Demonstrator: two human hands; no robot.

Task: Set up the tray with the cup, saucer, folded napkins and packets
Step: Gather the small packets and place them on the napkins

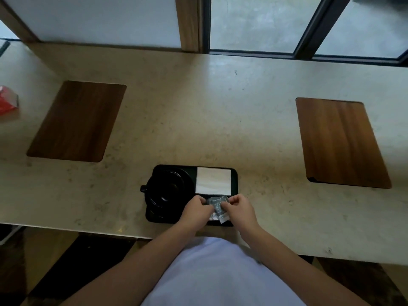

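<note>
Two wooden boards [77, 121] [341, 142] are lying on the desk [198, 107], well apart, flanking the black tray [234, 184]. The tray's long axis is running left-right; it is carrying cup [164, 191], handle pointing left, and folded napkin [213, 180]. Left hand [195, 209] and right hand [238, 208] are both pinching packets [217, 206] over the tray's near-right part.

print on the packets [217, 206] too blurred, nothing readable

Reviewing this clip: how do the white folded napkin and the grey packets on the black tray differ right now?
The white folded napkin lies flat and untouched in the far right part of the black tray; the grey packets are crumpled and pinched between the left hand and right hand. The napkin is plain white; the packets are grey with small print. The napkin shows in full; the hands partly hide the packets. Both sit right of the black cup.
</note>
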